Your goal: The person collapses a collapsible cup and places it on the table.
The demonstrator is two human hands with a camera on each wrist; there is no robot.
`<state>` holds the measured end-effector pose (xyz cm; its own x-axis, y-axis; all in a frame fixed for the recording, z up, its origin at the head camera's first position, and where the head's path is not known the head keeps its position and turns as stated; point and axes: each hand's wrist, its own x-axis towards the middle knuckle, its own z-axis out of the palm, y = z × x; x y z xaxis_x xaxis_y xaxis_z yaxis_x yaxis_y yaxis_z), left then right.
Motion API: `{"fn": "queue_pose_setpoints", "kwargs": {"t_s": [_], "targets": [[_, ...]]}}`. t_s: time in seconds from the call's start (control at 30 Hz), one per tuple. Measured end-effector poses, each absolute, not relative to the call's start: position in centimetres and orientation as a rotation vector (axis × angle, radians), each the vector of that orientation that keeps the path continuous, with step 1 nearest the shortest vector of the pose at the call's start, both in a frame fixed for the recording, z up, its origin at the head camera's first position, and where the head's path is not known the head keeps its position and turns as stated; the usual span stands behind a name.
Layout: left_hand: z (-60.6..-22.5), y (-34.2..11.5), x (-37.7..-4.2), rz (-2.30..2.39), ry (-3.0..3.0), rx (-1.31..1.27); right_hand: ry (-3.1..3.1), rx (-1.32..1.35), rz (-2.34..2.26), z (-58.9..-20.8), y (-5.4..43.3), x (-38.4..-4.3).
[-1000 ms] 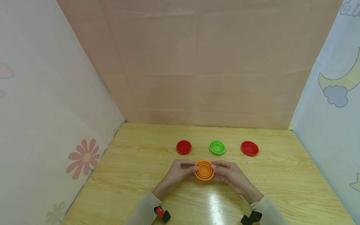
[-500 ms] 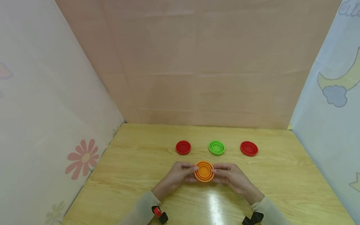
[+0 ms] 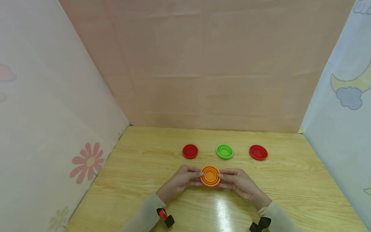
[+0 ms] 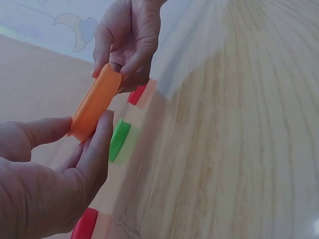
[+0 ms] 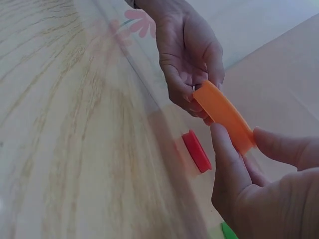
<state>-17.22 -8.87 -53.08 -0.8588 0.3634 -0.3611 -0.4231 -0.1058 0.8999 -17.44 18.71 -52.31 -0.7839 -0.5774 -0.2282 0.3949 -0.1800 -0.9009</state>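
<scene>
Both hands hold an orange collapsible silicone cup [image 3: 210, 176], folded flat into concentric rings, above the table. My left hand [image 3: 183, 178] pinches its left edge, thumb on the front rim and fingers behind. On the opposite edge, my right hand [image 3: 238, 182] pinches it the same way. Seen edge-on in the left wrist view, the orange cup [image 4: 94, 103] is a thin disc between the two hands. Beyond the hands, a red folded cup [image 3: 190, 151], a green one [image 3: 224, 151] and another red one [image 3: 258, 152] lie in a row.
The wooden table [image 3: 139, 154] runs back to a tan cloth wall [image 3: 203, 80]. A pale wall with a flower print [image 3: 90, 162] stands at left, and one with a moon print [image 3: 349, 96] at right. Each wrist wears a black strapped device [image 3: 166, 217].
Both hands keep their pinch on the orange collapsible cup, which stays in nearly the same place. The whole head view shifts slightly; the row of cups has not moved on the table.
</scene>
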Motion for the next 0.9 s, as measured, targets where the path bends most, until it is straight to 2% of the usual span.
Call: {"fn": "queue_pose_setpoints", "kwargs": {"t_s": [0.53,0.9], "targets": [[-53.3,-9.8,-18.0,1.981,1.73,-0.086,1.494,-0.135,-1.993,-52.7,17.1,-17.7],[-53.6,-12.8,-19.3,1.913,1.866,-0.079,1.516,-0.129,-2.011,-53.4,13.4,-19.1]]}}
